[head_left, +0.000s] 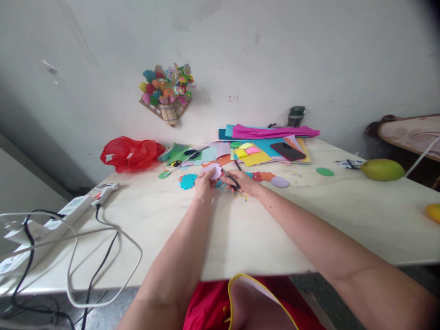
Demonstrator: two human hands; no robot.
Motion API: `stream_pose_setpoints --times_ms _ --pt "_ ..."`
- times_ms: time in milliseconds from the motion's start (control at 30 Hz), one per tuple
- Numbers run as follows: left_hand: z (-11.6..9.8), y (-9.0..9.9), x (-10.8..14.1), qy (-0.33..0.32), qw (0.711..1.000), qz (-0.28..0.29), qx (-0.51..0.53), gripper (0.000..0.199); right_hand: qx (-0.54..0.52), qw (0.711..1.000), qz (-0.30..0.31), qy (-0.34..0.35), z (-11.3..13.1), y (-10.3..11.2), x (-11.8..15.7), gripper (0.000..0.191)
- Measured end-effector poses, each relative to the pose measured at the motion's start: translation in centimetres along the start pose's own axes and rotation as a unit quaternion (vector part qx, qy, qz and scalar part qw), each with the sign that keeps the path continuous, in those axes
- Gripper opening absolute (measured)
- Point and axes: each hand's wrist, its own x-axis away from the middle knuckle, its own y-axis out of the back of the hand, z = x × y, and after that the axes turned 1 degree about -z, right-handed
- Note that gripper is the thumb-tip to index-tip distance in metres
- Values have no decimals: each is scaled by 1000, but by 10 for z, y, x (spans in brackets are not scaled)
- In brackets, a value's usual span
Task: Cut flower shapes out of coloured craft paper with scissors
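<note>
Pinched in my left hand (pixel 205 182) is a light purple paper piece (pixel 215 171) with a scalloped edge. My right hand (pixel 243 182) is closed on black-handled scissors (pixel 234 183), whose blades point at the right edge of the purple piece. A blue scalloped piece (pixel 188 182) lies just left of my left hand. To the right of my right hand are an orange scalloped piece (pixel 267 176), a red one (pixel 256 176) and a plain purple oval (pixel 280 182). Small paper scraps (pixel 244 197) lie below the scissors.
Behind my hands are coloured sheets (pixel 261 158), a phone (pixel 288 151) and another pair of scissors (pixel 195 152). A red plastic bag (pixel 132 153) sits at the back left. Power strips (pixel 74 211) with cables lie left; a green-yellow fruit (pixel 383 169) lies right.
</note>
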Motion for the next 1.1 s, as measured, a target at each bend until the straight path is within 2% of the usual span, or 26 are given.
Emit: stream_pose_setpoints --times_ms 733,1100 --pt "0 -2 2 -3 1000 -11 14 29 -23 1000 5 4 -6 -1 -4 30" --pt "5 5 -6 -11 1000 14 -25 29 -36 999 -6 -8 -8 -2 -5 31"
